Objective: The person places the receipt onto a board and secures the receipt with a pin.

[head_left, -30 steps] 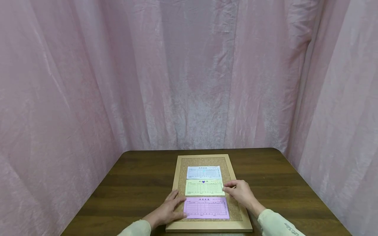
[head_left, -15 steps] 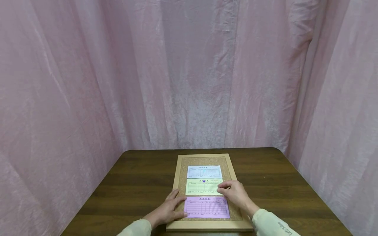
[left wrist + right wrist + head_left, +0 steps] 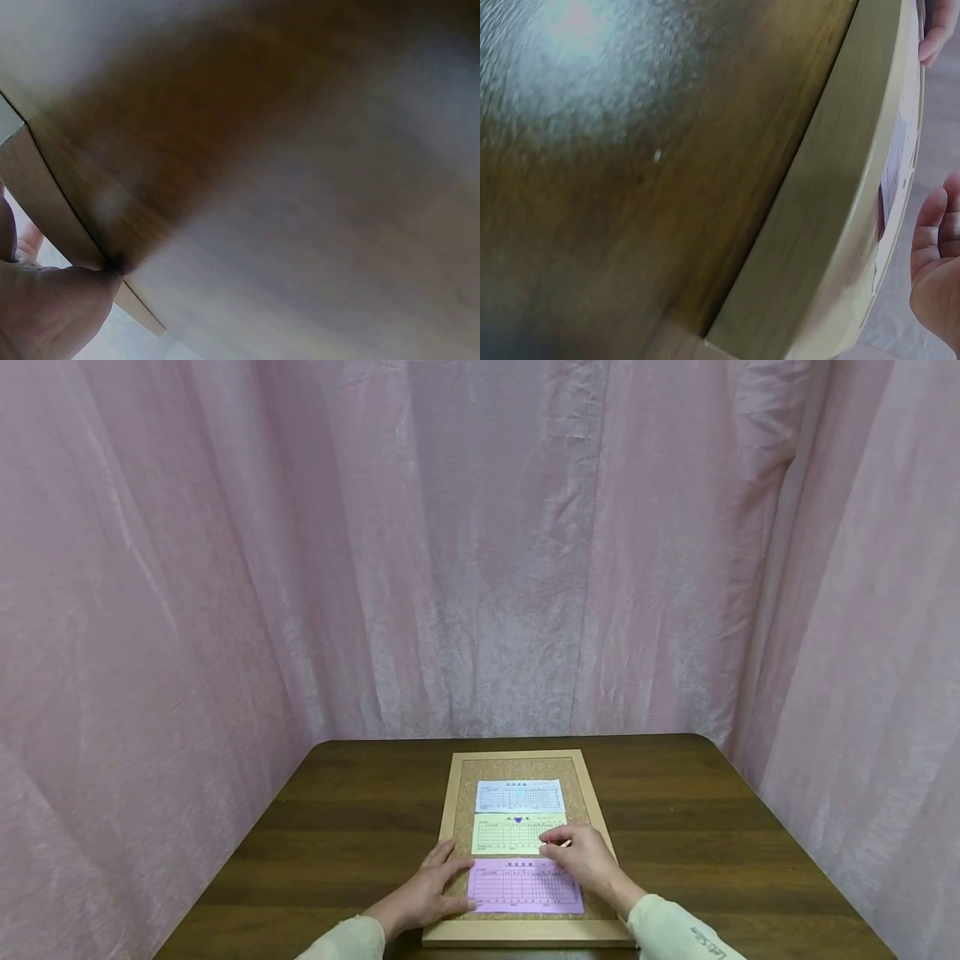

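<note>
Three printed slips lie in a column on the cork board (image 3: 585, 793) I am working over; the white slip (image 3: 520, 796) sits at the board's far end, the green slip (image 3: 506, 835) at its middle with a small purple pin (image 3: 517, 820) at its top edge, the pink slip (image 3: 517, 887) at its near end; my left hand (image 3: 427, 893) rests on the board's left frame, fingers straight and relaxed, thumb touching the pink slip's left edge; my right hand (image 3: 581, 860) lies over the board's right half, fingers curled at the green slip's lower right corner, though I cannot tell whether they pinch it; the board itself lies flat on the dark wooden table (image 3: 360, 827), with pink curtains (image 3: 225, 568) hanging beyond the board on three sides; my right wrist view catches only the board's wooden frame (image 3: 817, 225) close up.
</note>
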Demonstrator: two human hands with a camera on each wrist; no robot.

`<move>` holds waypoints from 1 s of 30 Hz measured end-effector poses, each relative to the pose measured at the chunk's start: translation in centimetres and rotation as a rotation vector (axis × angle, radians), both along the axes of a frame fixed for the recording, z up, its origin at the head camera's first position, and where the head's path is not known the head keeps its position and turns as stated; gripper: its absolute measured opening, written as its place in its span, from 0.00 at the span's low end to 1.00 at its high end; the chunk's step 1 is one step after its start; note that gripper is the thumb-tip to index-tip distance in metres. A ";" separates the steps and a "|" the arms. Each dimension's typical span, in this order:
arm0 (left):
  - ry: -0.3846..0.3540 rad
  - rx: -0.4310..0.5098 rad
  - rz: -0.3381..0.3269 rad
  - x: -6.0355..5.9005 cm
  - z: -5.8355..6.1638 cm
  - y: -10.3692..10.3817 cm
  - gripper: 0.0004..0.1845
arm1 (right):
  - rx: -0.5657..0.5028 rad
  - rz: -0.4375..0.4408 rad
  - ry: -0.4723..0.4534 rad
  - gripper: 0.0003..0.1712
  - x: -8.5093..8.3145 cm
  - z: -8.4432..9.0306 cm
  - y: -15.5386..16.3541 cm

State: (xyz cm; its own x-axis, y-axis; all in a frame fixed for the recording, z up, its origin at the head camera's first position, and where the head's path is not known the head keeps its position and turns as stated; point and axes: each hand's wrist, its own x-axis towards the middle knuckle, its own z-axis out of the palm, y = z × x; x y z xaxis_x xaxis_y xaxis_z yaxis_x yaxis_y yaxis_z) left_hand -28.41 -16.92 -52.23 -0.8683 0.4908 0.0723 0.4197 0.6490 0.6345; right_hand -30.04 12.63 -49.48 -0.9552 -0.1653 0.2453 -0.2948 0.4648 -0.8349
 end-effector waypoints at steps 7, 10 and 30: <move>0.004 0.015 -0.003 0.1 0.3 0.0 0.34 | -0.021 0.039 -0.046 0.12 0.1 -0.1 -0.5; -0.004 0.005 0.006 0.1 0.3 0.0 0.34 | -0.026 0.046 -0.055 0.12 0.1 -0.2 -0.7; 0.005 -0.016 0.011 0.1 0.2 0.1 0.34 | 0.009 0.085 -0.085 0.09 0.1 -1.0 -2.2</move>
